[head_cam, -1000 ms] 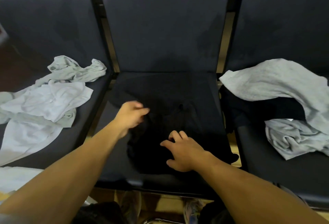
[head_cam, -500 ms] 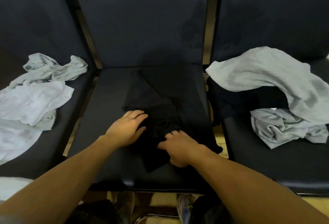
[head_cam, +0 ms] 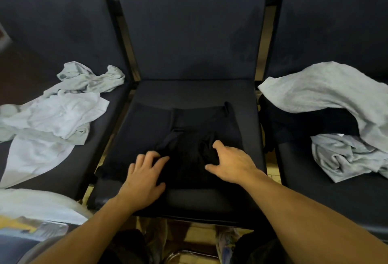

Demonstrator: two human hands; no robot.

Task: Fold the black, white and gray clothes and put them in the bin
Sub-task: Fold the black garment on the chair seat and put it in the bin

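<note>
A black garment lies partly folded on the middle chair seat. My left hand rests flat on its near left part, fingers spread. My right hand lies on its right side, thumb and fingers bent around a bunched fold of the black cloth. White and pale gray clothes lie crumpled on the left chair. A gray garment drapes over a black one on the right chair, with another gray piece below it. No bin is in view.
Three dark padded chairs stand side by side with narrow gaps between them. A white cloth lies at the lower left above a yellowish object. Shoes and floor show under the middle seat's front edge.
Both hands have shifted on the black garment: the left hand moved nearer and flattened, the right hand moved right onto a bunched fold. The garment now looks more compact and squared.
</note>
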